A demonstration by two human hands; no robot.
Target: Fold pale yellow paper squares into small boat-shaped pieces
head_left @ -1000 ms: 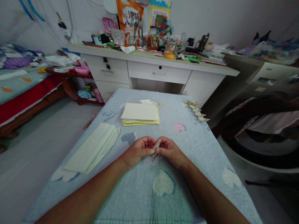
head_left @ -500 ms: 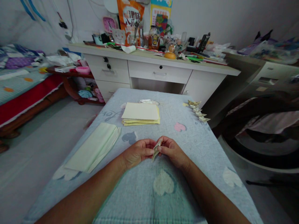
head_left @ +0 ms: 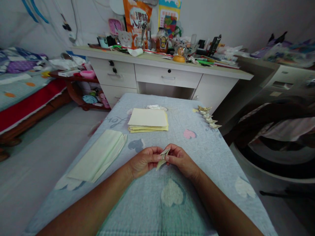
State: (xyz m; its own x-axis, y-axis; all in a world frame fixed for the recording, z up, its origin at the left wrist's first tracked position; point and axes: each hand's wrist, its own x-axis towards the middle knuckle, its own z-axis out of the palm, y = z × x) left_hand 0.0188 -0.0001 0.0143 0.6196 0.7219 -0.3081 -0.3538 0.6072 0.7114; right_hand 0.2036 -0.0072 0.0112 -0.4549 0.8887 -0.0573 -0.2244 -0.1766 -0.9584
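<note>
A small folded piece of paper (head_left: 162,158), pale with pointed ends, is pinched between both hands above the cloth-covered table (head_left: 194,196). My left hand (head_left: 145,160) grips its left side with thumb and fingers. On the other side, my right hand (head_left: 180,159) holds it, thumb pressed on the near face. Part of the paper is covered by the fingers. Beyond the hands lies a stack of cream and yellow paper sheets (head_left: 148,117). To the left rests a long pale-green folded sheet bundle (head_left: 98,155).
Several small folded paper pieces (head_left: 208,118) stand in a row near the table's far right edge. A crumpled white scrap (head_left: 154,107) lies behind the stack. Past the table is a white desk (head_left: 167,73) crowded with jars and packets. At right stands a washing machine (head_left: 283,82).
The folded paper has been turned and spread between the fingers, so more of its pale face and a lower-left point now show. Both hands have stayed in nearly the same place.
</note>
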